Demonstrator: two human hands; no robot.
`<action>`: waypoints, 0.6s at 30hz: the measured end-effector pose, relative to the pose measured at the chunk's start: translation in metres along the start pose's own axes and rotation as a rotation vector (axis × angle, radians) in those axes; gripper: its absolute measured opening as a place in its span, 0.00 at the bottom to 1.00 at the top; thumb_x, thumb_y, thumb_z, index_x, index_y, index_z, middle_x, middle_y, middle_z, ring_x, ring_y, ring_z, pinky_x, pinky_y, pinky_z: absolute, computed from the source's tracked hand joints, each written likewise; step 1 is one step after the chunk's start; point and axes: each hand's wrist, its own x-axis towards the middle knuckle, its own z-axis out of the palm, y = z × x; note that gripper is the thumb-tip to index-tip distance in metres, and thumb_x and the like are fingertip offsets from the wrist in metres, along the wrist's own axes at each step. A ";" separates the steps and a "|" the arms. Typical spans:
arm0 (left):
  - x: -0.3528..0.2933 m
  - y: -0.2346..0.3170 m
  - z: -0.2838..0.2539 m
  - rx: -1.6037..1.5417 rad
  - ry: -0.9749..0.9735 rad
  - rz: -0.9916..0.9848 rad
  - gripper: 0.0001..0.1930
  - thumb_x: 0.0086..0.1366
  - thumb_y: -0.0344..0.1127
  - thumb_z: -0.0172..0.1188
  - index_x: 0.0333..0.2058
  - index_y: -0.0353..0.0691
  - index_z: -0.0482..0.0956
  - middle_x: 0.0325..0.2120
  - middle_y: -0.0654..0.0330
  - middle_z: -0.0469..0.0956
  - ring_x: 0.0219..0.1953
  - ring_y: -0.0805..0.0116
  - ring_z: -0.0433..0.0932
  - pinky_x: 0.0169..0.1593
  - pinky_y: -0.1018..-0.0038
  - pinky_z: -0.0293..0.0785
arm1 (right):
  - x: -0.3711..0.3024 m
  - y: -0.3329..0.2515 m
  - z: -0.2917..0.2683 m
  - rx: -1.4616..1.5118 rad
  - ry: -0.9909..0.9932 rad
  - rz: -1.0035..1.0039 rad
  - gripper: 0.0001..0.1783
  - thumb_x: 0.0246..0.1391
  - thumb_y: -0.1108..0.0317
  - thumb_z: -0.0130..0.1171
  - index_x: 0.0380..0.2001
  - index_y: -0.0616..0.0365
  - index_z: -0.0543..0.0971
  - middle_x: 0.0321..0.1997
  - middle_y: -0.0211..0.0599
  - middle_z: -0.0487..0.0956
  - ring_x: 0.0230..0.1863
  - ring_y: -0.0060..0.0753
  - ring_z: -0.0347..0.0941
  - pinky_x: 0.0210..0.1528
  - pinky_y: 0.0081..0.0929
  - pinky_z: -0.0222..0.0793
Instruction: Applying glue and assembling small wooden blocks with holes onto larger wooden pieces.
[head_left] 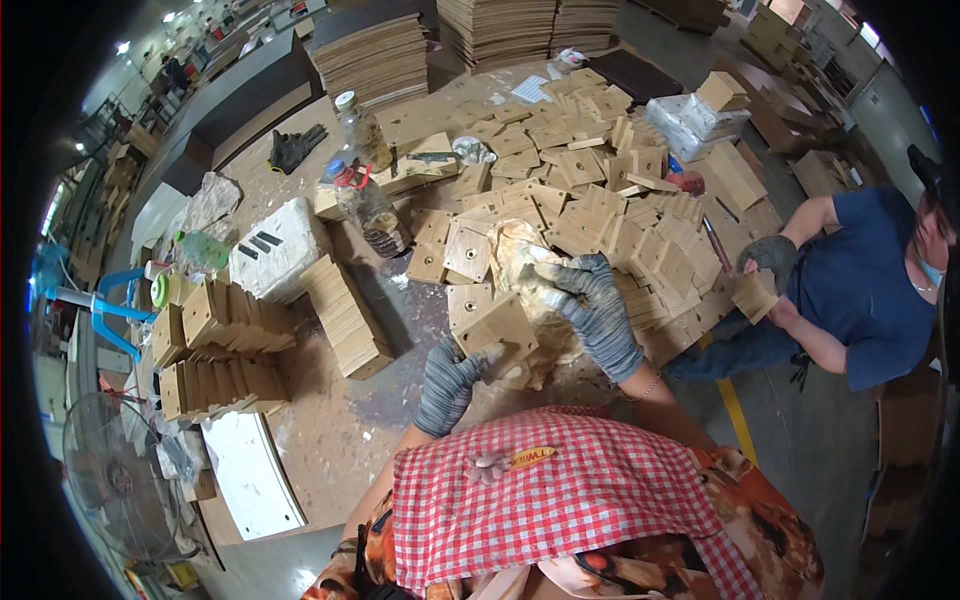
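My left hand (pixel 450 385), in a grey knitted glove, grips a small square wooden block (pixel 500 328) by its near left edge, thumb on top. My right hand (pixel 598 318), gloved alike, has its fingers bent around part of a stained off-white rag (pixel 518 247). The rag spreads beneath and beyond that hand, and some of it lies under the block. Just past the block are a wooden piece with a metal-ringed hole (pixel 468 250) and another pale drilled piece (pixel 468 300).
Loose wooden blocks (pixel 575 225) heap up beyond my hands. To the left are a long block stack (pixel 345 318), upright block rows (pixel 225 385), a red-handled bottle (pixel 372 215) and a white foam box (pixel 282 250). At right, a gloved co-worker holds a block (pixel 755 295).
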 end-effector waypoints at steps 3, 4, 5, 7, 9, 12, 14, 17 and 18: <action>0.001 -0.001 -0.006 -0.072 -0.032 0.034 0.21 0.64 0.41 0.65 0.49 0.30 0.78 0.35 0.58 0.82 0.31 0.76 0.79 0.34 0.78 0.77 | -0.001 0.000 0.000 0.079 0.006 -0.087 0.15 0.54 0.70 0.64 0.46 0.59 0.84 0.46 0.38 0.75 0.52 0.33 0.70 0.54 0.27 0.71; 0.002 -0.002 -0.007 -0.095 -0.036 0.030 0.22 0.64 0.41 0.65 0.49 0.30 0.78 0.35 0.58 0.82 0.31 0.76 0.79 0.34 0.78 0.77 | -0.002 -0.001 0.004 0.128 0.013 -0.065 0.16 0.54 0.68 0.64 0.46 0.61 0.83 0.45 0.38 0.75 0.54 0.33 0.69 0.55 0.29 0.71; 0.002 -0.003 -0.007 -0.104 -0.031 0.052 0.22 0.64 0.40 0.65 0.50 0.29 0.78 0.35 0.57 0.82 0.32 0.75 0.79 0.34 0.78 0.77 | -0.002 -0.002 0.007 0.027 -0.004 -0.081 0.16 0.54 0.69 0.64 0.47 0.60 0.83 0.46 0.38 0.75 0.54 0.33 0.70 0.56 0.29 0.69; 0.002 -0.006 -0.005 -0.117 -0.002 0.065 0.21 0.64 0.39 0.65 0.50 0.29 0.77 0.36 0.57 0.82 0.32 0.75 0.80 0.35 0.77 0.78 | -0.001 -0.006 0.015 -0.184 -0.044 -0.096 0.17 0.53 0.71 0.65 0.48 0.59 0.83 0.49 0.38 0.75 0.53 0.34 0.70 0.59 0.29 0.67; 0.002 -0.008 -0.003 -0.151 0.039 0.058 0.21 0.64 0.39 0.65 0.50 0.29 0.77 0.36 0.56 0.82 0.35 0.73 0.80 0.38 0.76 0.79 | -0.001 -0.009 0.019 -0.024 -0.035 -0.103 0.17 0.51 0.71 0.66 0.46 0.60 0.83 0.46 0.39 0.76 0.52 0.35 0.70 0.58 0.30 0.68; 0.005 -0.012 0.002 -0.166 0.134 0.242 0.20 0.63 0.36 0.65 0.50 0.30 0.78 0.38 0.55 0.82 0.38 0.72 0.81 0.43 0.75 0.79 | -0.004 -0.014 0.020 -0.147 -0.023 -0.201 0.16 0.49 0.72 0.68 0.43 0.64 0.84 0.40 0.41 0.76 0.47 0.35 0.73 0.53 0.29 0.70; 0.006 -0.011 -0.001 -0.250 0.142 0.245 0.21 0.62 0.35 0.66 0.51 0.30 0.76 0.41 0.54 0.81 0.42 0.68 0.81 0.46 0.71 0.80 | -0.012 -0.015 0.020 -0.253 -0.045 -0.217 0.17 0.50 0.72 0.69 0.44 0.64 0.83 0.43 0.38 0.76 0.48 0.33 0.72 0.53 0.28 0.70; 0.006 -0.002 -0.014 -0.427 0.085 0.072 0.27 0.58 0.33 0.68 0.54 0.29 0.72 0.45 0.52 0.80 0.46 0.60 0.82 0.50 0.65 0.82 | -0.030 -0.014 0.021 0.130 -0.079 0.008 0.18 0.51 0.72 0.70 0.46 0.63 0.82 0.47 0.34 0.74 0.49 0.30 0.72 0.54 0.27 0.71; 0.006 -0.001 -0.014 -0.435 0.092 0.079 0.27 0.58 0.33 0.67 0.54 0.29 0.72 0.45 0.52 0.80 0.46 0.60 0.82 0.50 0.65 0.82 | -0.031 -0.011 0.022 0.073 -0.103 -0.101 0.20 0.51 0.72 0.70 0.48 0.61 0.81 0.51 0.31 0.72 0.50 0.28 0.71 0.54 0.26 0.71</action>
